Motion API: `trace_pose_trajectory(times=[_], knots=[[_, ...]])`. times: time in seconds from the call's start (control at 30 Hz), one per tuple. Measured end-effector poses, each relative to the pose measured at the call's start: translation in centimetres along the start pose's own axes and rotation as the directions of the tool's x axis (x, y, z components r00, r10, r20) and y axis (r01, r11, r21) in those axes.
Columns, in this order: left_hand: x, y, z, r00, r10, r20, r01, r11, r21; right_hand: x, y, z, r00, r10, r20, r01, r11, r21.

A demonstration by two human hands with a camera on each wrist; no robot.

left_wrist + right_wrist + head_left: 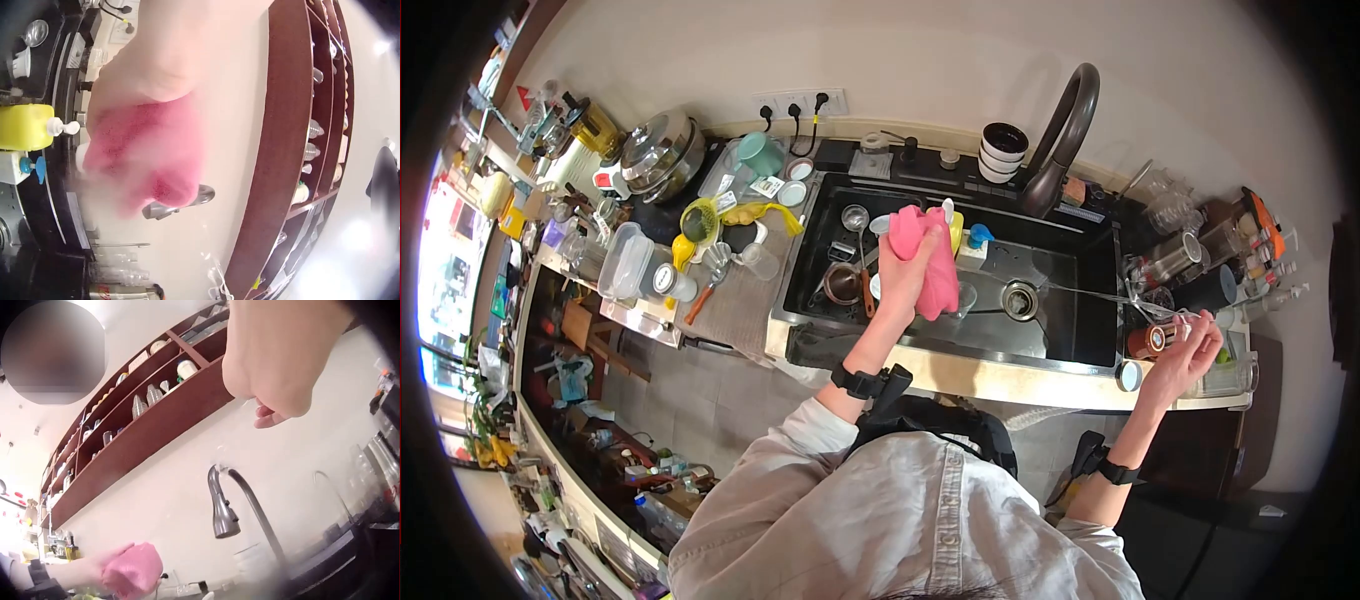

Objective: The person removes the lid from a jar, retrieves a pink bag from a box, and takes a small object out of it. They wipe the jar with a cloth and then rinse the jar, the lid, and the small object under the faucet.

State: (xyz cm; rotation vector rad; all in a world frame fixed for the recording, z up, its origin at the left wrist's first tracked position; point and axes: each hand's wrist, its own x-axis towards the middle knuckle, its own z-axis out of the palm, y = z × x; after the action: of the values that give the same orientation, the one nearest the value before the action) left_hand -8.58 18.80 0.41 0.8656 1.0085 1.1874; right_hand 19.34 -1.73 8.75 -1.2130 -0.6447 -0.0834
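Observation:
My left hand (908,270) grips a bunched pink cloth (930,255) above the sink (1080,330), thumb lying across its near side. The cloth fills the middle of the left wrist view, blurred, and shows at the lower left of the right wrist view. Out beyond the sink's right edge, my right hand (1180,360) is raised with its fingers curled, pinching a clear, glassy thing (1157,309) with thin bright edges; I cannot tell its kind. In the right wrist view that hand's fingertips (269,419) are mostly hidden behind its back.
A dark faucet (1072,130) arches over the sink, beside stacked bowls (1002,150). A yellow pump bottle (28,127) stands near the sink. Ladles and a small pot (841,283) lie at the sink's left. Glasses and metal cups (1170,258) crowd the right counter.

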Motion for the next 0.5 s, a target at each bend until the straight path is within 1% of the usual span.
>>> trace_pose_trajectory(times=[0.07, 0.1, 0.13, 0.17, 0.2, 0.23, 0.27, 0.33, 0.37, 0.4, 0.47, 0.5], knots=[[-0.6, 0.0, 0.4, 0.997, 0.038, -0.07, -0.032, 0.995, 0.095, 0.2, -0.4, 0.1, 0.999, -0.015, -0.039, 0.015, 1.0, 0.018], [-0.1, -0.7, 0.4, 0.992, 0.084, -0.091, -0.086, 0.996, -0.014, 0.2, -1.3, 0.8, 0.998, -0.014, -0.065, 0.016, 0.999, 0.042], [0.1, -1.2, 0.1, 0.997, 0.012, -0.07, -0.026, 0.98, -0.197, 0.2, -1.8, 1.1, 0.996, -0.012, -0.091, 0.018, 0.998, 0.066], [0.3, -1.6, -0.5, 0.998, -0.055, -0.036, 0.038, 0.927, -0.373, 0.4, -1.6, 0.7, 0.993, -0.003, -0.114, 0.015, 0.994, 0.105], [0.4, -1.6, -0.9, 0.993, -0.114, 0.009, 0.102, 0.84, -0.534, 1.0, -1.3, -0.2, 0.991, 0.008, -0.137, 0.012, 0.99, 0.144], [0.5, -1.6, -1.4, 0.987, -0.156, 0.034, 0.148, 0.813, -0.563, 1.6, -0.9, -1.3, 0.987, 0.019, -0.159, 0.011, 0.983, 0.183], [0.4, -1.5, -1.9, 0.982, -0.177, 0.064, 0.181, 0.8, -0.573, 2.3, 0.1, -3.0, 0.995, 0.016, -0.102, 0.002, 0.986, 0.169], [-0.1, -0.5, -2.2, 0.968, -0.219, 0.123, 0.248, 0.77, -0.588, 2.9, 0.7, -4.3, 1.0, 0.013, 0.013, -0.015, 0.99, 0.138], [-0.4, -0.3, -2.1, 0.969, -0.212, 0.124, 0.244, 0.779, -0.577, 2.7, 1.4, -4.4, 0.998, 0.059, -0.005, -0.059, 0.998, 0.02], [-0.3, -0.6, -2.2, 0.959, -0.238, 0.151, 0.281, 0.764, -0.581, 1.8, 0.5, -3.0, 0.992, 0.107, 0.064, -0.099, 0.989, -0.114], [0.1, -1.2, -2.4, 0.936, -0.28, 0.214, 0.352, 0.73, -0.586, 0.8, 0.8, -1.6, 0.946, 0.2, 0.256, -0.094, 0.923, -0.374], [-0.1, -0.9, -2.2, 0.924, -0.289, 0.252, 0.383, 0.71, -0.591, 0.1, 1.7, -0.6, 0.929, 0.207, 0.308, -0.106, 0.944, -0.314]])
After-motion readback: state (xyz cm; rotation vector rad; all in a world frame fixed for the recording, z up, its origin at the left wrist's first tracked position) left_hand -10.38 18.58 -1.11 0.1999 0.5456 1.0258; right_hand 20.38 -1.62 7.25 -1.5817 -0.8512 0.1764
